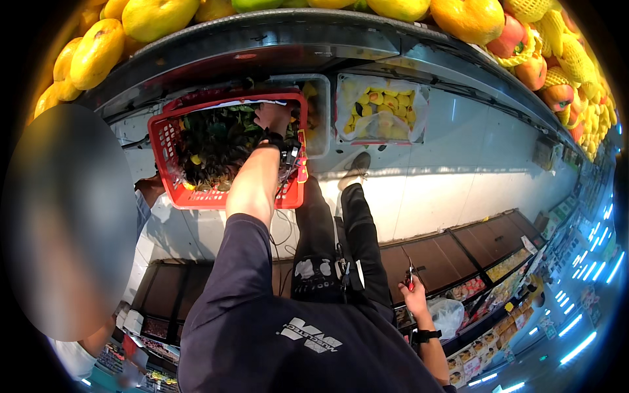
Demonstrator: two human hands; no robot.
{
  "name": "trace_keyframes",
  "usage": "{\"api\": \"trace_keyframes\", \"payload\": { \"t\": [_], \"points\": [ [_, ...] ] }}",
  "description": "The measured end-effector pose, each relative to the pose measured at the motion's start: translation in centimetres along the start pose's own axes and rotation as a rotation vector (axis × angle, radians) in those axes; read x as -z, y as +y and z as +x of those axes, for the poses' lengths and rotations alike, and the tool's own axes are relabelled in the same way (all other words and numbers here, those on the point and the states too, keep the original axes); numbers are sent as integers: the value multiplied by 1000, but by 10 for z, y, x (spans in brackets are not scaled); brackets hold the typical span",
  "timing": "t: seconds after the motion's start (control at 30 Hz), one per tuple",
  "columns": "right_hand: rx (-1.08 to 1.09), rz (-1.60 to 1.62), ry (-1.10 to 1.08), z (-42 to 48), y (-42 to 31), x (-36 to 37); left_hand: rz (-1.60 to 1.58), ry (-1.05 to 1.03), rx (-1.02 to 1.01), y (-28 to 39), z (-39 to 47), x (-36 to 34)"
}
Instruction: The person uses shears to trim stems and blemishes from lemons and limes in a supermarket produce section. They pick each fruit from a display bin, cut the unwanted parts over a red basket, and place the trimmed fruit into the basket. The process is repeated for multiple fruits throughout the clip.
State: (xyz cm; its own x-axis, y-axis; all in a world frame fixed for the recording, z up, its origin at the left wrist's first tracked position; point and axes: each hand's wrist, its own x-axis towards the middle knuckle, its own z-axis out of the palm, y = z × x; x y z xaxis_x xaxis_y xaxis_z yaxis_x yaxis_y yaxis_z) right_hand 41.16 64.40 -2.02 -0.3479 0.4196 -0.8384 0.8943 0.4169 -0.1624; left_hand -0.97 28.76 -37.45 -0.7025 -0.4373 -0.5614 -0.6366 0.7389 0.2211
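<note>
My left hand (273,118) reaches down into a red plastic basket (290,200), among a heap of dark green and brownish leaves (221,142). The fingers are partly lost in the leaves, so I cannot tell whether they grip anything. A black strap with a small device (290,152) sits at that wrist. A few yellow bits (195,159) show between the leaves. Away from the basket, at my right side, my right hand (415,294) holds small snips with red handles (410,281), blades pointing up in the view.
A display shelf edge (344,39) piled with yellow citrus fruit (159,18) runs across the top. Below it stand a clear plastic bin (322,118) and a lined crate of yellow-wrapped fruit (381,110). Brown cabinets (457,250) stand behind me. Another person (147,196) is close at the left.
</note>
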Motion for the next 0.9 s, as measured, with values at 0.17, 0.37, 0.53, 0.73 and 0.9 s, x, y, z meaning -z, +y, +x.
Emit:
{"api": "trace_keyframes", "payload": {
  "t": [0.17,0.37,0.53,0.73,0.9],
  "points": [
    [20,-65,-16,-1,14,-3,-52,97,7,-8,-28,18],
    [151,-55,32,0,0,-13,-169,299,-48,-74,-93,48],
    [269,-79,-29,11,-53,-11,-918,199,126,-129,-140,109],
    [820,-139,-17,-1,-177,-25,-1890,-537,224,-134,-209,207],
    [1239,-309,34,-47,-285,-48,-2177,-678,110,-104,-274,260]
  ]
}}
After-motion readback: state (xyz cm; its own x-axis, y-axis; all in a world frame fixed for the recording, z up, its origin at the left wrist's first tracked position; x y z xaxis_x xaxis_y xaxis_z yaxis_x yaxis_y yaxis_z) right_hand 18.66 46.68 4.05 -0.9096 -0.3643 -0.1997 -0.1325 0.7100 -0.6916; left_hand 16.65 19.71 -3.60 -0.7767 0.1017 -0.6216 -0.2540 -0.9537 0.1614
